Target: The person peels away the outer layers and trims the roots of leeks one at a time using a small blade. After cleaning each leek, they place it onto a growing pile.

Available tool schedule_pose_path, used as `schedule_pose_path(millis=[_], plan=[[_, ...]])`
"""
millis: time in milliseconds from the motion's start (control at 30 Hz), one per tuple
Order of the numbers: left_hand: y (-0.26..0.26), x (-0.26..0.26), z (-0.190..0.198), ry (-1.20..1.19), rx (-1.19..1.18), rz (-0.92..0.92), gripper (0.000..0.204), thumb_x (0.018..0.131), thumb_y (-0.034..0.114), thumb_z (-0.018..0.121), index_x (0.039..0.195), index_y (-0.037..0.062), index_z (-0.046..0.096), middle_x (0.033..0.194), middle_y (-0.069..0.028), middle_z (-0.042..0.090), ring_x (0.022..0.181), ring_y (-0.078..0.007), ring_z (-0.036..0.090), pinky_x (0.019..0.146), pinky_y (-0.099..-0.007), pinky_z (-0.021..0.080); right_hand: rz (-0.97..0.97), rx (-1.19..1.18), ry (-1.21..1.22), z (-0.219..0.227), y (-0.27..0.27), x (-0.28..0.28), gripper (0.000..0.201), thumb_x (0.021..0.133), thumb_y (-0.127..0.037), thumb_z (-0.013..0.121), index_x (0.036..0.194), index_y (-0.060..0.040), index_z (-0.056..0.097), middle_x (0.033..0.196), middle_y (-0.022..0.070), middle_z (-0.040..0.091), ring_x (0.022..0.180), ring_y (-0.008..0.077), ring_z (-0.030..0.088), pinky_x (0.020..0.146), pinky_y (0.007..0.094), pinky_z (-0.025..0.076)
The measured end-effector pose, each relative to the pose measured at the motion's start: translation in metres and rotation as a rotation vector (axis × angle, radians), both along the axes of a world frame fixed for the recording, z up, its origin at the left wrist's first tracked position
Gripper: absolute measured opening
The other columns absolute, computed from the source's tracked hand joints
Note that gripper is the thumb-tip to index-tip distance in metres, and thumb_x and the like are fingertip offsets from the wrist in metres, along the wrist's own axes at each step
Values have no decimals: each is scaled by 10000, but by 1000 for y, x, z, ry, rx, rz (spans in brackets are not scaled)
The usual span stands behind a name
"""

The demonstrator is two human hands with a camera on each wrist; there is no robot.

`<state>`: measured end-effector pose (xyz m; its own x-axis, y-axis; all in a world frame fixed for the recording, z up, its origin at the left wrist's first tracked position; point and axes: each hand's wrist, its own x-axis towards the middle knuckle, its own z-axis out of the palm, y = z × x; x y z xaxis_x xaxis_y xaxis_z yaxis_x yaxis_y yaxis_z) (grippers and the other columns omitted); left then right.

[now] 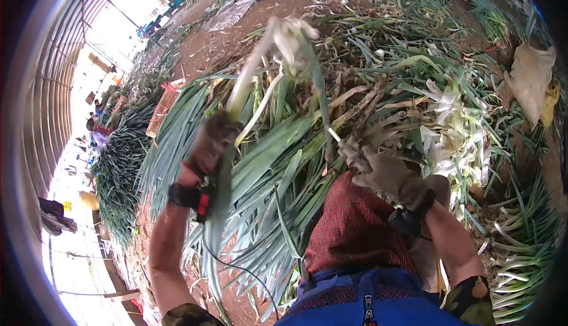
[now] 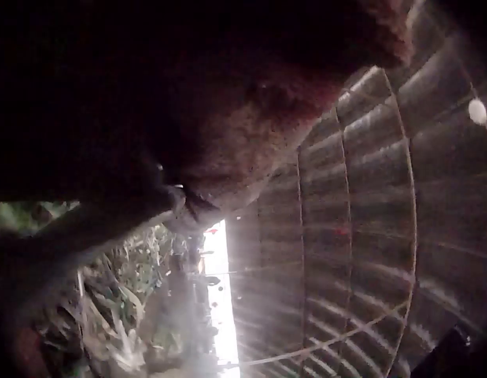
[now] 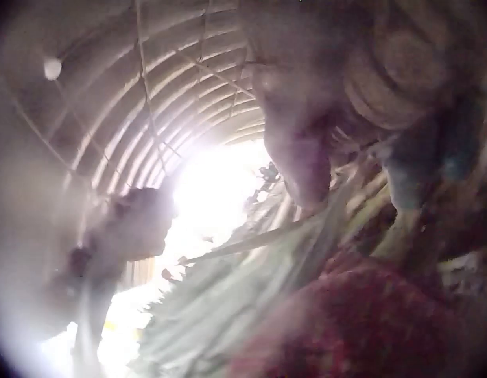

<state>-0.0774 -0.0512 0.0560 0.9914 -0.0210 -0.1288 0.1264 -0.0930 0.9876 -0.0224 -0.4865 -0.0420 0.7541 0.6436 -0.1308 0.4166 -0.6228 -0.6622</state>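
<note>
In the head view, the gloved left hand [image 1: 214,144] grips a green onion stalk [image 1: 251,77]; its pale, blurred root end points up and its leaves hang below the hand. The gloved right hand [image 1: 387,175], above the red patterned cloth [image 1: 355,231], pinches the pale tip of a thin leaf strip [image 1: 323,110]. In the right wrist view a strip [image 3: 251,241] runs to the right hand's fingers [image 3: 306,177], with the left hand [image 3: 140,224] farther off. The left wrist view is dark; the left hand [image 2: 236,150] shows around a stalk [image 2: 102,228].
A large pile of green onions [image 1: 260,178] lies in front. Peeled leaf scraps [image 1: 452,131] are heaped at the right, with more onions [image 1: 520,267] at lower right. A red crate [image 1: 163,110] and another onion pile [image 1: 127,166] stand left. A cable [image 1: 242,265] crosses near the left forearm.
</note>
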Motion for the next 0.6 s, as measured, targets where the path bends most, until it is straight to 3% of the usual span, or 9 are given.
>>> schedule_pose_path(millis=[67,133,233,333,400,467,533,600], plan=[[0,9,17,-398,527,62,425,888,115,658,1267,30,485,1035,-135,655,867,-215,651,746,-328,528,-70,-43,-99,-3,4,6,756,789,-425,722,1317,40,442,1039,291,644,961,439,638,792,483,509],[29,37,36,-289,1365,162,418,855,246,701,1192,46,554,985,-128,666,841,-298,665,721,-401,532,-27,40,-186,-6,12,10,721,788,-428,727,1271,37,464,1017,283,650,948,432,643,778,482,511],[25,55,31,-219,1839,182,467,800,367,725,1149,83,598,939,-135,668,877,-363,655,737,-471,526,94,192,-305,-6,27,14,666,780,-436,722,1203,25,493,939,246,669,884,416,658,734,479,518],[45,110,-65,-611,1415,102,341,778,332,698,1069,152,700,996,-152,693,935,-355,660,808,-446,533,43,72,-393,-21,47,26,628,778,-445,713,1155,10,502,845,202,683,801,406,668,684,470,525],[-25,115,-77,-264,1380,36,285,778,274,673,1027,146,727,1063,-132,696,965,-344,659,859,-427,531,51,23,-385,-31,57,35,603,776,-445,707,1122,4,501,808,190,685,768,402,672,666,465,529],[-54,129,-112,-196,1397,-27,282,770,246,668,1028,147,724,1039,-109,702,965,-348,659,871,-442,526,69,8,-333,-23,67,38,593,774,-440,699,1121,-1,505,801,202,681,761,395,675,669,465,531],[-72,146,-139,-75,1589,-34,309,741,318,723,990,135,731,1017,-136,687,951,-362,660,833,-458,532,40,33,-406,-33,73,48,602,776,-457,690,1134,-7,510,798,217,678,754,392,676,673,469,533],[-78,146,-150,-128,1526,52,374,719,289,737,1063,149,697,1000,-157,680,953,-363,659,814,-473,528,16,58,-443,-48,76,58,611,781,-475,681,1142,-10,519,800,227,676,748,390,678,678,474,536]])
